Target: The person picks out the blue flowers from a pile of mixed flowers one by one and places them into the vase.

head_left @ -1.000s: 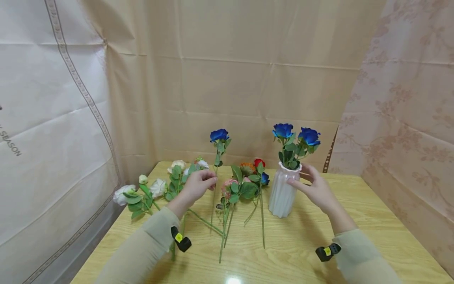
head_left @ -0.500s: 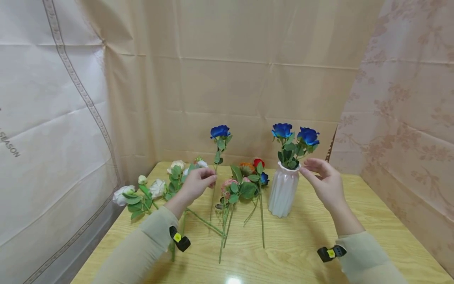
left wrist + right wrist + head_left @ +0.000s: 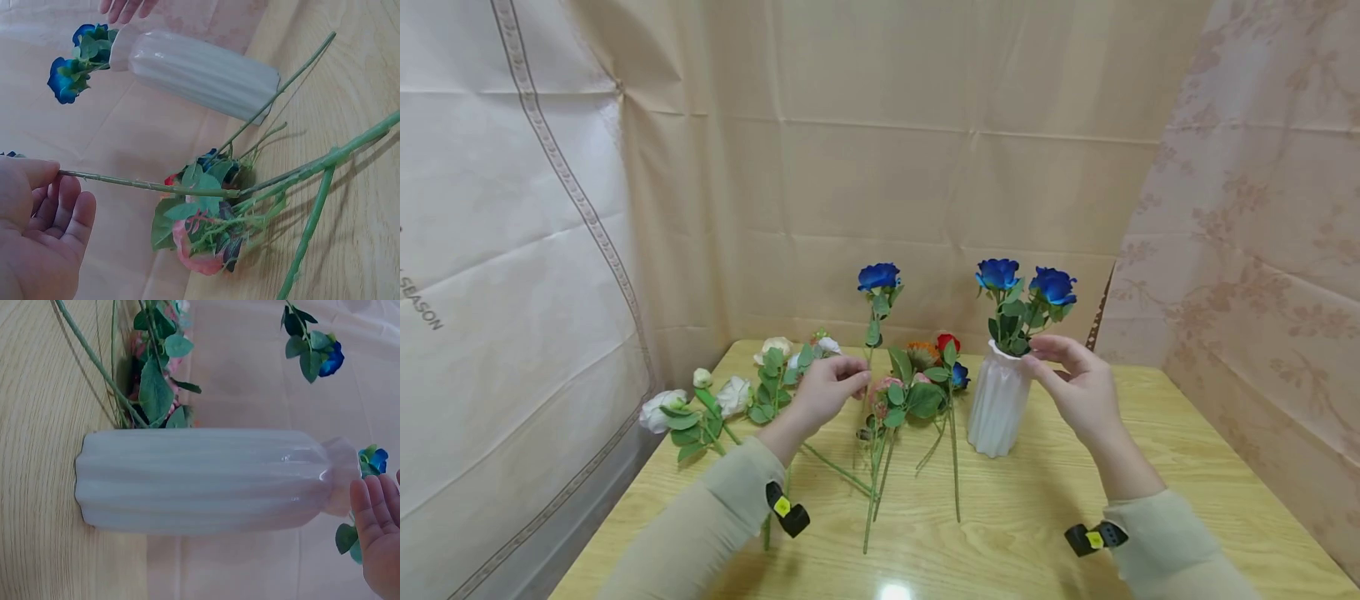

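My left hand (image 3: 827,390) pinches the thin green stem of a blue rose (image 3: 878,277) between thumb and forefinger, holding it upright with the bloom above the hand. In the left wrist view the rose's stem (image 3: 144,184) runs from the fingertips, its cut end over the pile of flowers. A white fluted vase (image 3: 998,404) stands upright to the right, with two more blue roses (image 3: 1052,286) in its mouth. My right hand (image 3: 1078,387) is beside the vase's neck, fingertips right at the rim; in the right wrist view its fingers (image 3: 375,503) are fairly straight.
Between the hands lie a pink flower (image 3: 203,256), an orange flower (image 3: 922,354), a red rose (image 3: 948,343) and another blue rose (image 3: 959,377), their stems pointing forward. White flowers (image 3: 734,397) lie at left on the wooden table (image 3: 1000,533). Cloth hangs behind.
My left hand has shifted slightly right with the blue rose. My right hand let go of the vase's side, drew back, then came back to its rim. The vase stays in about the same place.
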A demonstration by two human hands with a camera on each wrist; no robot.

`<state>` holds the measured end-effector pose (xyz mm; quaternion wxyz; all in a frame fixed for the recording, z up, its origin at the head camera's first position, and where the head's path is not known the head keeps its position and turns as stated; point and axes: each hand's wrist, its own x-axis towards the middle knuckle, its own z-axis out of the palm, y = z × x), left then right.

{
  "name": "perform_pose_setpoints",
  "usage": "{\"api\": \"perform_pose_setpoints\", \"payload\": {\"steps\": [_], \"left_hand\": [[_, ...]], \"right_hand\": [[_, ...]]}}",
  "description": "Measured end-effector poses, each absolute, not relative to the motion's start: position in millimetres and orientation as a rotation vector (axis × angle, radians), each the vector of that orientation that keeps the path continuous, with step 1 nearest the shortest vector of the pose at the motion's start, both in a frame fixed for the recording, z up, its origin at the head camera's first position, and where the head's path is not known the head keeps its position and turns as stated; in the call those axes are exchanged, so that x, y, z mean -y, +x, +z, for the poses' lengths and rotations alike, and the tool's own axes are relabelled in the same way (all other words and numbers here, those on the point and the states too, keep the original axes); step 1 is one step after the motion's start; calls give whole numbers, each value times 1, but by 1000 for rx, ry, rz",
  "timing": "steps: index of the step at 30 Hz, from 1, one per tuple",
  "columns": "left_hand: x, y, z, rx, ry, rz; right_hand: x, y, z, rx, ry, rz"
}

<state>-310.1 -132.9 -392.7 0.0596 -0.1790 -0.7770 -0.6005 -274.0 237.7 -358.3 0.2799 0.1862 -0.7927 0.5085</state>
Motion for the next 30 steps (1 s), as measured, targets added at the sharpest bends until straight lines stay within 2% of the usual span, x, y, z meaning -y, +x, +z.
{"api": "perform_pose_setpoints", "payload": {"steps": [13, 24, 30], "left_hand": [[114, -305, -395, 2378, -637, -1840], [103, -294, -393, 2434, -709, -1851], [93, -293, -395, 2416, -763, -1854]], "right_hand": [[-217, -275, -365, 2084, 653, 1506], [-199, -276, -375, 2185, 707, 1428], [-179, -256, -358, 2241, 716, 1413]]}}
